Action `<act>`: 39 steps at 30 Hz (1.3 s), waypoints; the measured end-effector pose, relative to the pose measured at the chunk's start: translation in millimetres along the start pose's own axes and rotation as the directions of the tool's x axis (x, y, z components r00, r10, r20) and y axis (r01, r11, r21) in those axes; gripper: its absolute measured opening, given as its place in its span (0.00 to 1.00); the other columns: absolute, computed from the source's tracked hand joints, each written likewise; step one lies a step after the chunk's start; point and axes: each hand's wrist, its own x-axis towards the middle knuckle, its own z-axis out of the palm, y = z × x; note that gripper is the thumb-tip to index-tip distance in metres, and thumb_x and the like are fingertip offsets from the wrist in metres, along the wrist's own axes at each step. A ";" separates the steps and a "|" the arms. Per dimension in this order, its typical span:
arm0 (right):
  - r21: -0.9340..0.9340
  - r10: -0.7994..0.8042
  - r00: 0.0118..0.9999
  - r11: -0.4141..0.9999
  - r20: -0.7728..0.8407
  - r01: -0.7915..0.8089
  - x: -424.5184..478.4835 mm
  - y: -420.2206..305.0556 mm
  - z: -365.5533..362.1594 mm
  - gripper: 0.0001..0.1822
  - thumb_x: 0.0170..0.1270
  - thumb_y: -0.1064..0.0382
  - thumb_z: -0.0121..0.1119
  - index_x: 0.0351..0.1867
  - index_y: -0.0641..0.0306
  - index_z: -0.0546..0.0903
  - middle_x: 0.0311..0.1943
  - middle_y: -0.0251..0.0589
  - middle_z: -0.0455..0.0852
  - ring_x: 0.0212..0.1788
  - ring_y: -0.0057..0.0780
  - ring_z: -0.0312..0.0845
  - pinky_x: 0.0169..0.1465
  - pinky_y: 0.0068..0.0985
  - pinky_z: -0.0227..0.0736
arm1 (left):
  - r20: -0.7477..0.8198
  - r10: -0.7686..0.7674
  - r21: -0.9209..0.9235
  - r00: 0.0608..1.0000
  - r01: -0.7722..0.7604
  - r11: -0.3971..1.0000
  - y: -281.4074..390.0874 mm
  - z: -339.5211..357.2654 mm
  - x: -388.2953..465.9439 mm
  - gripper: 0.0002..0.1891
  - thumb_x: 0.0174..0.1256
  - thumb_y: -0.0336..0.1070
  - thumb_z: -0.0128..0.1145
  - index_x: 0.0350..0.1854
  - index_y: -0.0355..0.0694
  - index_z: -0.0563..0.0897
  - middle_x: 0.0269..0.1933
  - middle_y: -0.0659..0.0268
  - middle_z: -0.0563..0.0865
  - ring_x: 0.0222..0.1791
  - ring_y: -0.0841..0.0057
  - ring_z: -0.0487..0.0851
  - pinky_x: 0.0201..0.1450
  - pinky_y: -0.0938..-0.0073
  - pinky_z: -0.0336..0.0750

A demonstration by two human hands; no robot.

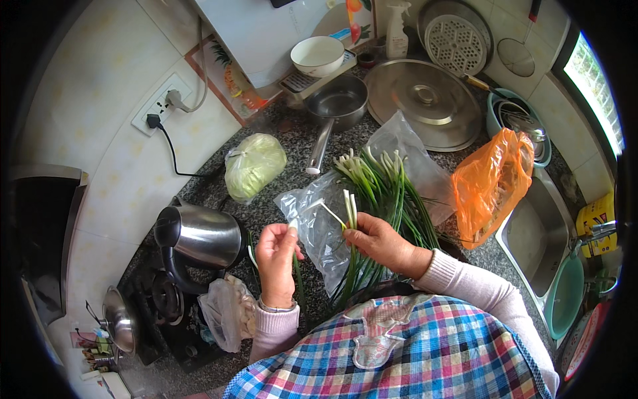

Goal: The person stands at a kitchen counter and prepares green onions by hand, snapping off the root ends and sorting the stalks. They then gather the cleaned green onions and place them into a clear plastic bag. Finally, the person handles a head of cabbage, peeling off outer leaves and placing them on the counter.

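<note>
Several green onions (351, 209) are pinched upright in my right hand (381, 242), white ends up, their leaves trailing down towards the apron. My left hand (279, 259) has thumb and forefinger closed on the end of a pale onion strip (329, 212), which bends over and runs back to the stalks at my right fingers. Just beyond, a large pile of green onions (394, 189) lies on a clear plastic bag (319, 239). A few more onion leaves (299, 279) lie beside my left hand, partly hidden by it.
A steel kettle (204, 237) and a bag of garlic-like pieces (232, 309) stand left. A bagged pale-green vegetable (254, 167), a saucepan (336, 102) and a large steel lid (423, 102) lie beyond. At right are an orange plastic bag (491, 189) and a sink (536, 239).
</note>
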 end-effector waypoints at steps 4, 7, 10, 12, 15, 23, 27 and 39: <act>0.076 -0.017 0.998 0.997 -0.056 0.021 -2.0 -21.9 -10.7 0.09 0.73 0.58 0.52 0.43 0.61 0.76 0.32 0.27 0.78 0.29 0.13 0.68 0.34 0.15 0.67 | -0.019 -0.103 -0.141 0.994 0.100 0.985 6.4 -7.7 6.5 0.07 0.68 0.35 0.58 0.41 0.40 0.76 0.33 0.69 0.80 0.30 0.82 0.78 0.31 0.76 0.77; 0.004 -0.019 0.999 1.000 -0.039 0.019 -2.7 -31.2 -12.6 0.11 0.73 0.56 0.53 0.43 0.61 0.77 0.32 0.27 0.78 0.30 0.14 0.68 0.35 0.16 0.68 | 0.067 -0.178 -0.230 0.982 0.189 0.955 7.9 -9.4 6.3 0.08 0.69 0.37 0.58 0.43 0.40 0.77 0.37 0.66 0.83 0.33 0.78 0.80 0.35 0.71 0.80; 0.038 -0.006 1.000 0.999 -0.009 0.007 -2.8 -25.0 -7.1 0.12 0.73 0.56 0.53 0.47 0.62 0.78 0.32 0.27 0.78 0.29 0.14 0.67 0.36 0.15 0.67 | 0.156 -0.206 -0.294 0.966 0.245 0.924 5.8 -7.4 5.8 0.09 0.70 0.37 0.57 0.46 0.40 0.78 0.41 0.63 0.84 0.34 0.76 0.82 0.37 0.67 0.81; 0.099 -0.033 0.999 0.994 -0.042 0.037 -3.3 -28.1 -8.1 0.12 0.73 0.56 0.53 0.48 0.62 0.79 0.32 0.26 0.77 0.30 0.13 0.67 0.35 0.15 0.66 | 0.145 -0.214 -0.317 0.966 0.251 0.915 8.8 -3.7 6.0 0.09 0.70 0.37 0.56 0.47 0.40 0.78 0.41 0.63 0.84 0.34 0.76 0.82 0.37 0.67 0.81; 0.171 -0.039 0.998 0.984 -0.049 0.047 -3.3 -33.1 -13.0 0.14 0.73 0.56 0.54 0.51 0.61 0.80 0.31 0.25 0.77 0.30 0.12 0.66 0.35 0.15 0.65 | 0.122 -0.218 -0.332 0.968 0.246 0.910 8.7 -0.6 5.2 0.09 0.70 0.37 0.56 0.47 0.41 0.78 0.40 0.64 0.83 0.33 0.76 0.81 0.36 0.67 0.81; -0.143 -0.297 0.845 0.955 -0.445 0.261 -30.9 -123.1 -58.1 0.10 0.70 0.57 0.56 0.44 0.60 0.80 0.29 0.24 0.75 0.27 0.11 0.65 0.29 0.13 0.60 | 0.037 -0.192 -0.294 0.981 0.194 0.936 -2.7 -4.8 4.2 0.09 0.72 0.38 0.54 0.49 0.42 0.77 0.34 0.68 0.81 0.22 0.81 0.76 0.19 0.79 0.69; -0.573 -0.662 0.626 0.723 -0.412 0.387 -40.8 -161.6 -94.1 0.11 0.71 0.59 0.54 0.34 0.64 0.78 0.21 0.21 0.69 0.23 0.08 0.61 0.24 0.16 0.54 | 0.185 -0.123 -0.400 0.975 0.189 0.897 4.1 -3.5 8.5 0.16 0.74 0.33 0.50 0.61 0.36 0.72 0.42 0.64 0.80 0.34 0.81 0.75 0.36 0.77 0.72; -0.926 -0.111 0.953 0.294 -0.281 -0.239 75.3 -15.0 -126.8 0.18 0.59 0.55 0.57 0.35 0.73 0.83 0.39 0.60 0.85 0.45 0.53 0.82 0.51 0.41 0.76 | 0.294 -0.169 -0.478 0.941 0.298 0.827 14.6 -9.7 8.2 0.15 0.70 0.29 0.53 0.57 0.36 0.76 0.41 0.64 0.82 0.32 0.79 0.79 0.30 0.81 0.72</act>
